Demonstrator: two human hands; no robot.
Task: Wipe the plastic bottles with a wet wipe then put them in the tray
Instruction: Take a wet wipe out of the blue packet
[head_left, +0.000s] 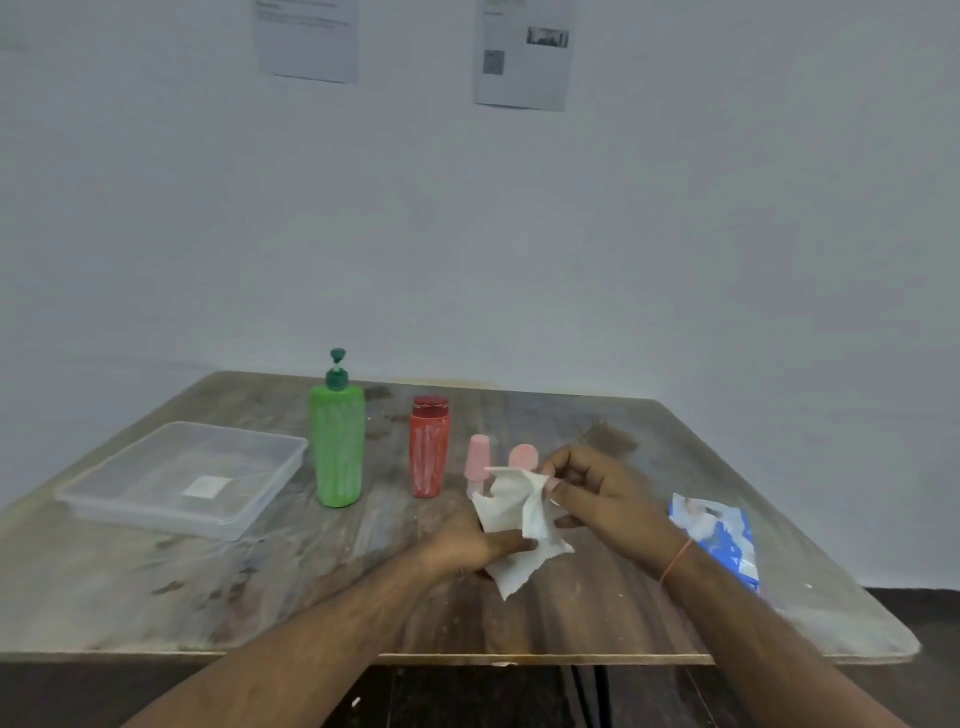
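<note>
Wooden worktop (311, 582) carries clear tray (182, 480) at left; green pump bottle (337, 449), red bottle (429, 449), two pink bottles (477, 462) upright beside it. Left hand (478, 545) and right hand (597, 493) pinch white wipe (519, 519) between them.

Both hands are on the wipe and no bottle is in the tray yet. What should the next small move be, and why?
Probably finish spreading the wet wipe, then take the nearest bottle, the small pink bottle. The left hand and right hand both pinch the wipe, which hangs crumpled above the table. The green pump bottle and red bottle stand unwiped; nothing lies in the clear tray.
</note>
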